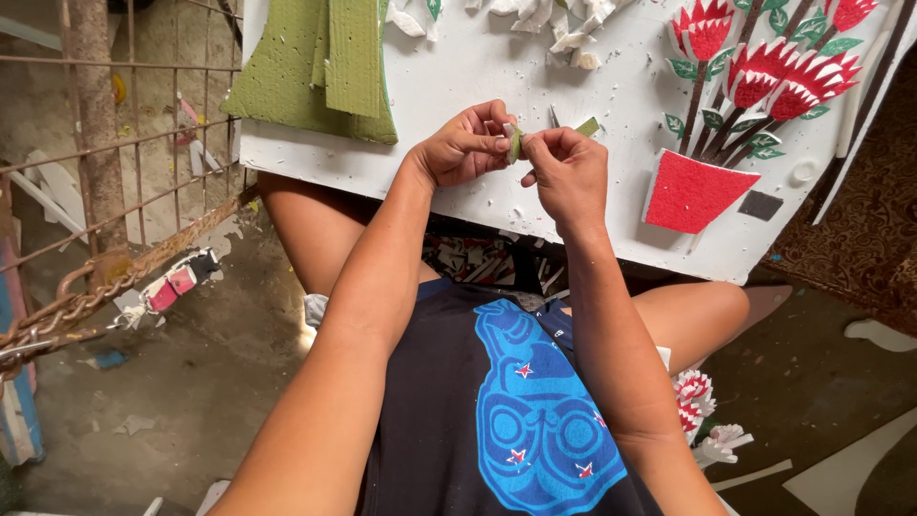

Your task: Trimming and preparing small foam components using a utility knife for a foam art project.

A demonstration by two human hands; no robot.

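Nearest the camera is a dark shirt (506, 401) with a blue printed figure. Both forearms extend away from it toward a white board (478, 86) resting across the person's knees.

Left hand (465, 143): fingers curled narrow, thumb and forefinger pinched on a small green piece (516, 143). Right hand (568, 172): fingers likewise drawn in, fingertips closed on the same piece from the opposite side. The piece is held between the two hands, just above the near part of the board. It appears to be a thin leaf-shaped cut of foam, though it is too small to confirm. A second green scrap (587, 126) lies just beyond the right hand; whether it touches the hand cannot be determined.

On the board, right side: a red foam pot (690, 191) with dark stems rising to red and white flowers (764, 67) with green leaves. Left side: stacked green foam sheets (325, 67) overhanging the board edge. At the far edge: white scraps (564, 24).

Left of the board: a rusty metal grille (124, 124) and a chain (86, 296). On the floor by the right knee: more red and white flower pieces (693, 397).
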